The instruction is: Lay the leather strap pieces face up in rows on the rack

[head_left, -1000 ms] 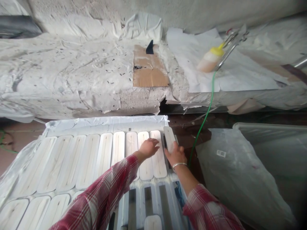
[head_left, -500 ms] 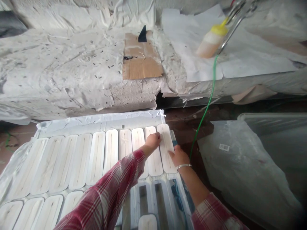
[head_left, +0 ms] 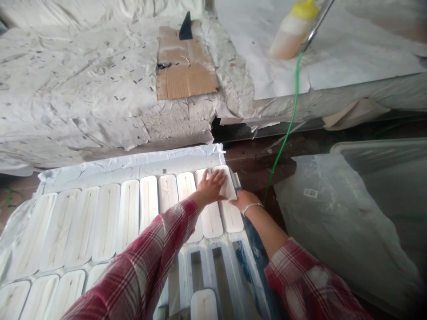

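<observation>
My left hand (head_left: 210, 186) lies palm down, fingers spread, on the upper part of the rightmost long white panel (head_left: 231, 220). That panel has rounded corners. At its right edge is my right hand (head_left: 246, 201), thumb against the panel and fingers curled by the rack's side; what they grip is hidden. To the left, several like panels (head_left: 130, 213), each with a thin dark line down its middle, lie side by side on a white-covered rack (head_left: 133, 162). In the row nearer me, a shorter white panel (head_left: 204, 304) sits among open slots (head_left: 222, 271).
Behind the rack runs a paper-covered ledge (head_left: 83, 80) bearing a cardboard piece (head_left: 187, 80) and a yellow-capped bottle (head_left: 290, 33). A green hose (head_left: 290, 129) hangs down to the right. Translucent plastic sheeting (head_left: 327, 213) lies by a pale bin (head_left: 383, 146).
My left hand has opened from a closed fist and moved onto the rightmost panel. My right hand stays at that panel's edge, slightly higher. The view has tilted down a little.
</observation>
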A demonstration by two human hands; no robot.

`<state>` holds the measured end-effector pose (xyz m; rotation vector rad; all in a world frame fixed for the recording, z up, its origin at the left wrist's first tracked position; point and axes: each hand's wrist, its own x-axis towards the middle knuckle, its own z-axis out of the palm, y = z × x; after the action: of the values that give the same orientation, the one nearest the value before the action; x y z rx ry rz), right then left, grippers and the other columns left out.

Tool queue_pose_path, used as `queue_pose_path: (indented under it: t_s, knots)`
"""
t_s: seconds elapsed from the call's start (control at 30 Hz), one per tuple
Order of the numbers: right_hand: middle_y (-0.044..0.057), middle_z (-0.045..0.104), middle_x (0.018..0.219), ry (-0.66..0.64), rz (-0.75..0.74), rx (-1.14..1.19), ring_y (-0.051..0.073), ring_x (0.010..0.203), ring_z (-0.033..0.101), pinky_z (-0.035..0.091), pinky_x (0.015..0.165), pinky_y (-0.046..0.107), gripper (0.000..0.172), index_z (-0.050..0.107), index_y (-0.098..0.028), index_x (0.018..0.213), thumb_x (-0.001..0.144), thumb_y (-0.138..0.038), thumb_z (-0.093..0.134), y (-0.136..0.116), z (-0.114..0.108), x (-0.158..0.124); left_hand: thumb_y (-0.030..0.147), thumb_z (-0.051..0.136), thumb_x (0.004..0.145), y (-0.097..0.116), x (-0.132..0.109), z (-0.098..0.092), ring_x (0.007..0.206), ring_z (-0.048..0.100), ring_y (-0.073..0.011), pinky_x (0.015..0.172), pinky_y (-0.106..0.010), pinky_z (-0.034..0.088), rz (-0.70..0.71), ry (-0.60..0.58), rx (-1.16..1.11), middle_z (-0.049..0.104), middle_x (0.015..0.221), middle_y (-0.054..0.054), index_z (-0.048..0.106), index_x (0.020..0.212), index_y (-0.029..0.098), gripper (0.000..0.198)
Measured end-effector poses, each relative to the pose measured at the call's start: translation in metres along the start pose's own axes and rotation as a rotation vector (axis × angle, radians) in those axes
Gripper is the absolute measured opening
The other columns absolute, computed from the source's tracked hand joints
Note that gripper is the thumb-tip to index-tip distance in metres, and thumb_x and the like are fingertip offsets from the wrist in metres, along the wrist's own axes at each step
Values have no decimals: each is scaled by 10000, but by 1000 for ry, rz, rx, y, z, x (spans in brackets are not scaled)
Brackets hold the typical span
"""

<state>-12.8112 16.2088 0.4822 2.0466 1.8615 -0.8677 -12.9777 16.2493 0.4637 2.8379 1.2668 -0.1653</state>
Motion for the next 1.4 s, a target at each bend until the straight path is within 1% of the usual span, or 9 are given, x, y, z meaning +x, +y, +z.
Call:
queue_pose_path:
  t_s: [0.1,0.2,0.3,0.4,0.53,0.7,0.8,1.17,1.4]
  knots:
    - [156,648,1012,13,39,-68,273,948,611,466,746,335,392,613,-127,1008,800,-457,573,-7,-7,-8,625,474,794,2,1,-1,1371,157,-311,1099,-562,74,-15,0,5,152,1504,-123,255,1428,122,839]
    - [176,633,1003,173,58,-114,274,911,606,466,738,351,453,562,-103,1087,803,-456,577,-7,1,-23,626,496,781,4,1,-6,1362,191,-306,1094,-569,94,-22,-11,12,164,1500,-129,272,1420,119,845]
    - [178,529,1236,457,-183,-176,289,1113,499,383,926,423,410,523,-147,1200,840,-341,549,5,30,-33,621,513,775,5,3,-9,1348,223,-311,1081,-595,107,-22,-25,21,191,1492,-139,295,1408,113,840]
    - [85,352,1432,586,-430,-215,272,1325,258,142,1093,494,443,436,-192,1332,900,-292,431,21,58,-30,622,512,775,6,6,-6,1346,224,-317,1079,-593,119,-5,-10,22,215,1484,-147,308,1404,122,829]
    - [6,276,1472,538,-476,-236,269,1362,164,58,1110,529,489,379,-190,1380,910,-324,394,30,63,-22,650,448,795,-2,3,-4,1367,184,-297,1101,-557,90,21,6,-13,187,1495,-126,304,1409,133,815]
    - [42,323,1450,489,-442,-235,295,1353,196,72,1101,566,517,415,-171,1358,873,-340,476,14,46,-35,642,458,795,-32,-23,-9,1388,126,-262,1127,-427,134,31,29,-45,133,1508,-124,234,1432,103,864]
    - [42,341,1441,476,-610,-246,261,1354,214,102,1120,528,490,420,-176,1354,890,-326,462,-2,58,-43,638,483,785,-41,-37,-6,1388,123,-258,1131,-438,112,-10,-8,8,164,1500,-134,230,1429,80,889]
    - [49,483,1339,551,-718,-313,256,1284,355,277,1077,477,401,558,-173,1239,862,-125,428,9,135,-90,524,603,754,-24,-31,-10,1344,192,-323,1093,-596,73,-99,-82,82,220,1482,-154,256,1421,76,875]
    - [89,614,1141,419,-697,-292,254,1197,453,280,1076,481,272,647,-159,1072,858,-232,497,-9,118,-101,444,607,776,-33,-41,-26,1353,209,-267,1108,-497,184,-125,-97,-28,229,1488,-114,276,1415,110,793]
